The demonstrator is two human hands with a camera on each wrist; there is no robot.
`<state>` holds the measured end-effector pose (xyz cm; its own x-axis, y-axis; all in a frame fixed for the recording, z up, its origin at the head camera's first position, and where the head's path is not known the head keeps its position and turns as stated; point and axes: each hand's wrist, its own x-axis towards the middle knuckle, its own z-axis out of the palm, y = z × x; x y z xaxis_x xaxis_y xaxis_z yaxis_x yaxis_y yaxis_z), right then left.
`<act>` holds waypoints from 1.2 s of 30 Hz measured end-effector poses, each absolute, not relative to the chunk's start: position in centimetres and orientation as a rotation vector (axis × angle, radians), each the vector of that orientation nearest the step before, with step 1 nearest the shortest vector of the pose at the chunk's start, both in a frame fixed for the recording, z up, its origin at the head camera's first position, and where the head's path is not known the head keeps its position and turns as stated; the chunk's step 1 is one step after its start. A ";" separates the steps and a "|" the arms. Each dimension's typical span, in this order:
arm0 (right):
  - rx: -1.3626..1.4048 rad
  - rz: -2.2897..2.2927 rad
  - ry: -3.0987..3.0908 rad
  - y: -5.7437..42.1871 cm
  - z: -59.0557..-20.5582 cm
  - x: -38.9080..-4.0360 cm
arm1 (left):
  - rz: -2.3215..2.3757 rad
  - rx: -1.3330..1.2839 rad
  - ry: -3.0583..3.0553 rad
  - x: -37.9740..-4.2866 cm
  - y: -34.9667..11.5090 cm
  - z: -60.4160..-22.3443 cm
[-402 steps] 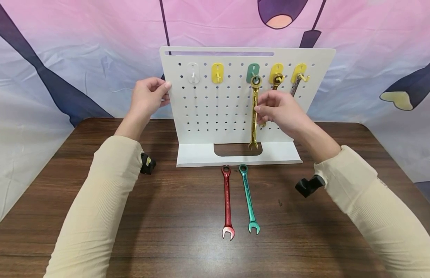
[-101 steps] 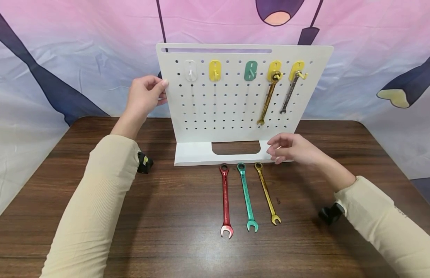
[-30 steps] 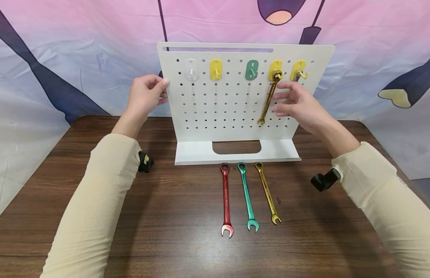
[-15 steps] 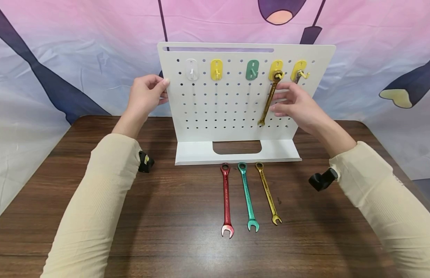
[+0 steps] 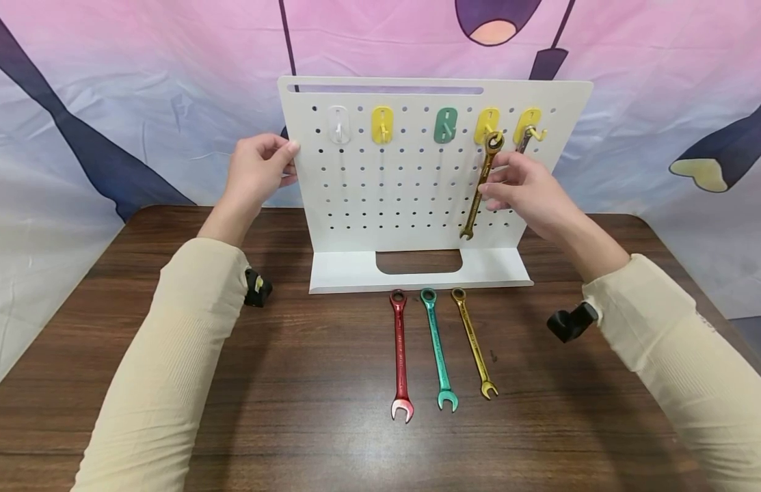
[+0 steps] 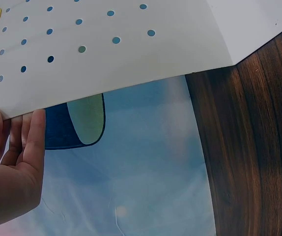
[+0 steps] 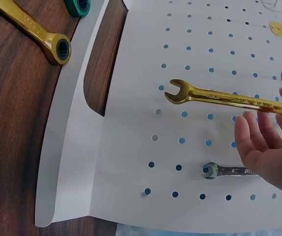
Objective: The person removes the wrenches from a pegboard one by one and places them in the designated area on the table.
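Observation:
My left hand [image 5: 261, 169] pinches the left edge of the white pegboard [image 5: 386, 205] between thumb and fingers. My right hand [image 5: 524, 188] pinches the shaft of a gold combination wrench [image 5: 478, 195]. The wrench's ring end is at the tip of a yellow hook [image 5: 487, 121], its open end hanging down. In the right wrist view that open end stands off the board face. Behind the right hand, a smaller silver wrench [image 7: 229, 171] hangs from the rightmost yellow hook [image 5: 529, 123], partly covered by the hand.
On the table [image 5: 294, 410] before the board lie a red wrench [image 5: 401, 355], a green wrench [image 5: 438, 352] and another gold wrench [image 5: 475, 345], ring ends toward the base. A clear hook [image 5: 339, 126], a yellow hook [image 5: 382, 126] and a green hook [image 5: 445, 126] hold nothing.
The gold wrench from the green hook went down to the table beside the green one. My right hand then took the other gold wrench and drew it outward along its hook. Left hand stayed.

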<state>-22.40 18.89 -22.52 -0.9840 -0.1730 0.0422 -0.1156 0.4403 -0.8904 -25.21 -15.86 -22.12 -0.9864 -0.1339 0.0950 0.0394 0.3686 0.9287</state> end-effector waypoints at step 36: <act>-0.335 -1.756 2.672 19.1 -22.9 -21.2 | -1.671 0.102 -2.483 -25.0 -15.9 -22.0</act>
